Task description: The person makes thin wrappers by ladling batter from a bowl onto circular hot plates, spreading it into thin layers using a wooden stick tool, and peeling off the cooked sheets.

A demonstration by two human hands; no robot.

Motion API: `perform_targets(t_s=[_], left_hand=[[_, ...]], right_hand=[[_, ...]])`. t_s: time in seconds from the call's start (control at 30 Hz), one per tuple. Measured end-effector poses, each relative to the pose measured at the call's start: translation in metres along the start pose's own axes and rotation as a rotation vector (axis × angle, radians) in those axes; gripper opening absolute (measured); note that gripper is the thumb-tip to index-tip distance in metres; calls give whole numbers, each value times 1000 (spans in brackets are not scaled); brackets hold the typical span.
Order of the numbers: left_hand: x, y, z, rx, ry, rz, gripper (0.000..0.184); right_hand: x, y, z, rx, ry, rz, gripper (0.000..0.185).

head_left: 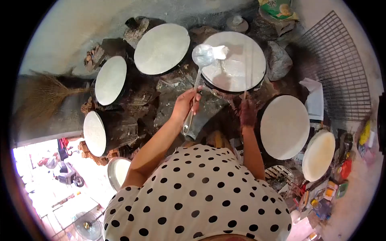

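Observation:
My left hand (187,105) is closed round the metal handle of a ladle (197,82). The ladle's bowl, with white batter (220,52) at its side, is over the left part of a round pan (255,52). That pan's surface is pale, with a wet patch near its middle. Close below the pan's front edge, my right hand (247,111) is closed on a thin stick (246,86), which looks blurred and reaches up across the pan's right part.
Pale round pans stand to the left (162,49) and right (285,127). A round white disc (319,156) lies at the far right. A straw broom (44,94) is on the left, a wire grid (337,68) on the right, and a fan (87,225) at lower left.

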State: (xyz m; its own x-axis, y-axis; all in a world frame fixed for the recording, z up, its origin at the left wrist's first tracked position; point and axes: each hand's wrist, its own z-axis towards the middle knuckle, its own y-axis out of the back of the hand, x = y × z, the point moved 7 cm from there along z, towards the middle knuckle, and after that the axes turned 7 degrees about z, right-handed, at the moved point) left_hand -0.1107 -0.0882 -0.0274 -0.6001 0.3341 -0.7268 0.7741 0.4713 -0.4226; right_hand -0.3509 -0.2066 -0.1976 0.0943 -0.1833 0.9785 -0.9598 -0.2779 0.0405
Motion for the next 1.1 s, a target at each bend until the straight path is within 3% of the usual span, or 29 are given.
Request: perform_targets(t_s=[0.07, 0.1, 0.2, 0.27, 0.3, 0.37, 0.47, 0.57, 0.77, 0.87, 0.97, 1.0, 1.07, 1.1], left_hand=[[-10, -2, -2, 12, -55, 64, 31], [-8, 1, 7, 49, -34, 18, 29], [-16, 5, -16, 41, -45, 57, 30], [-21, 23, -60, 8, -59, 39, 37], [-23, 40, -82, 27, -233, 51, 41], [-14, 71, -119, -144, -230, 13, 41], [41, 111, -127, -197, -154, -122, 32], [89, 140, -130, -167, -146, -361, 25], [119, 215, -201, -228, -114, -570, 21], [128, 243, -234, -131, -144, -738, 19], [132, 278, -264, -146, -187, -1148, 20], [136, 290, -268, -151, -198, -1153, 20], [135, 321, -288, -115, -439, -1191, 19], [138, 334, -296, -60, -588, -1187, 29]], right_hand=[[6, 8, 7, -76, -98, -177, 46], [6, -9, 10, 15, -19, -367, 48], [27, -42, -2, 275, 6, -307, 49], [46, -46, -4, 295, 274, -935, 38], [53, -59, 0, 283, 353, -964, 39], [68, -100, -7, 341, 447, -839, 39], [72, -138, -30, 434, 485, -748, 40], [57, -164, -52, 473, 495, -775, 42], [30, -240, -95, 598, 536, -819, 44], [23, -270, -121, 647, 539, -835, 45], [17, -296, -140, 698, 545, -838, 46], [15, -303, -143, 717, 548, -841, 47], [11, -315, -153, 752, 548, -839, 48], [9, -320, -155, 766, 546, -838, 48]])
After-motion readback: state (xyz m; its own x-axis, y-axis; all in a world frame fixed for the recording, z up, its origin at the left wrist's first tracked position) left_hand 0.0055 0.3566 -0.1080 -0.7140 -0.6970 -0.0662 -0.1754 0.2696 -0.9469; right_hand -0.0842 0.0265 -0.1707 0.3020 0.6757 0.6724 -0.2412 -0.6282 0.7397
